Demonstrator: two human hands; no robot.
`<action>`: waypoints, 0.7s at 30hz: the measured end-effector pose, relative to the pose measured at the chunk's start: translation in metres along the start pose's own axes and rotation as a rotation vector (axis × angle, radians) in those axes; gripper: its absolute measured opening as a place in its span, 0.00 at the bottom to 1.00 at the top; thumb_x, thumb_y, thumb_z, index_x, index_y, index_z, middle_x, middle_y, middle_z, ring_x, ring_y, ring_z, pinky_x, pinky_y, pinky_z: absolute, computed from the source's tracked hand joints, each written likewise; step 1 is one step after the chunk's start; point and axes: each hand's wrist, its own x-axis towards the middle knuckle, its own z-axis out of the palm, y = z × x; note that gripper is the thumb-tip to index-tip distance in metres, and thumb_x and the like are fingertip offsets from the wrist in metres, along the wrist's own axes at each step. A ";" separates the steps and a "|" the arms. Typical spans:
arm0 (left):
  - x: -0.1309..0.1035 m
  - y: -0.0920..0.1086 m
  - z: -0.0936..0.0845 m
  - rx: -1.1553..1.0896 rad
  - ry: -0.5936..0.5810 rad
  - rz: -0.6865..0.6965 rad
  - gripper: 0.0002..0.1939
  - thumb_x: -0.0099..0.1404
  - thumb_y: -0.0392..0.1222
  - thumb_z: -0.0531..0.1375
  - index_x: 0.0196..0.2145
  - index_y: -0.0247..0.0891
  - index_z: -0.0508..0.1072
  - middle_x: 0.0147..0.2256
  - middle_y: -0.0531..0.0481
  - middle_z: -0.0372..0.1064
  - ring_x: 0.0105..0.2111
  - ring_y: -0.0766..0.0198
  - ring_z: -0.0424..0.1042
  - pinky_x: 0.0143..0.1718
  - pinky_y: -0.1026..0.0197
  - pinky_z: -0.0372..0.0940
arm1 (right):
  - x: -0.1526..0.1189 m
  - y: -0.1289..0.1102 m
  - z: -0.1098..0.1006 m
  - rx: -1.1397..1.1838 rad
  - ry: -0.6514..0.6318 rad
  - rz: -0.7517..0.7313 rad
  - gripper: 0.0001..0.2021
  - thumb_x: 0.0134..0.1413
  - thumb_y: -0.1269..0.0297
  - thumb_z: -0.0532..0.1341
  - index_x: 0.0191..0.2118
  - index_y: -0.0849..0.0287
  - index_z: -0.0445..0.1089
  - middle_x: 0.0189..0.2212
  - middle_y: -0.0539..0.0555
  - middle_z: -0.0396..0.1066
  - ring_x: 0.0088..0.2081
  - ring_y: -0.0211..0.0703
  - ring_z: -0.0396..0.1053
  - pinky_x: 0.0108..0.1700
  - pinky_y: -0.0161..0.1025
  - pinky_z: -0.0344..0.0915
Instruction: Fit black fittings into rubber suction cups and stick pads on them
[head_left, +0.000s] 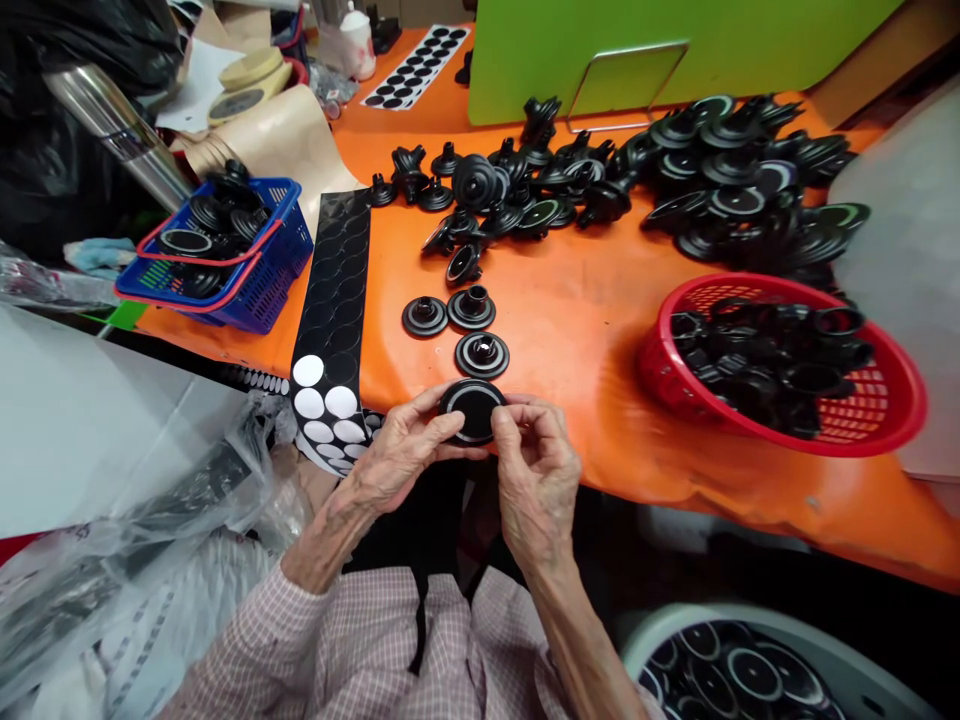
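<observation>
A round black disc part [474,412] with a pale ring on its face is held between both hands at the table's front edge. My left hand [409,440] grips its left side, thumb on the face. My right hand [536,460] pinches its right rim with thumb and fingers. Just beyond lie three similar parts, stems up: one nearest [482,355], one behind it [472,308], one to the left [424,316]. Left of these, a black sheet of round stickers [334,270] hangs over the edge, with white circles showing at its lower end.
Many black parts [525,190] are heaped across the back of the orange table [570,330]. A red basket [667,370] of black pieces stands right, a blue basket [262,290] left. A tub [645,635] of discs sits below right. A green board [660,50] stands behind.
</observation>
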 end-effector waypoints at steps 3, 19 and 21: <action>0.001 -0.004 0.000 0.003 0.060 0.024 0.16 0.59 0.40 0.64 0.46 0.39 0.74 0.47 0.46 0.72 0.47 0.54 0.72 0.45 0.51 0.72 | -0.003 0.004 0.005 -0.101 0.037 -0.143 0.06 0.60 0.62 0.56 0.32 0.56 0.64 0.37 0.54 0.65 0.42 0.43 0.67 0.39 0.40 0.70; 0.000 -0.007 0.002 -0.007 0.125 0.065 0.16 0.58 0.40 0.65 0.45 0.39 0.73 0.46 0.47 0.72 0.44 0.57 0.73 0.41 0.57 0.73 | -0.005 0.013 0.011 -0.280 0.098 -0.331 0.09 0.60 0.62 0.58 0.45 0.57 0.64 0.40 0.57 0.68 0.41 0.45 0.70 0.42 0.45 0.71; -0.001 -0.005 0.002 0.027 0.079 0.053 0.16 0.60 0.42 0.63 0.47 0.39 0.72 0.47 0.46 0.71 0.44 0.57 0.73 0.40 0.57 0.72 | -0.003 0.008 0.007 -0.164 -0.007 -0.170 0.11 0.58 0.58 0.59 0.44 0.57 0.66 0.38 0.56 0.70 0.38 0.44 0.71 0.40 0.44 0.71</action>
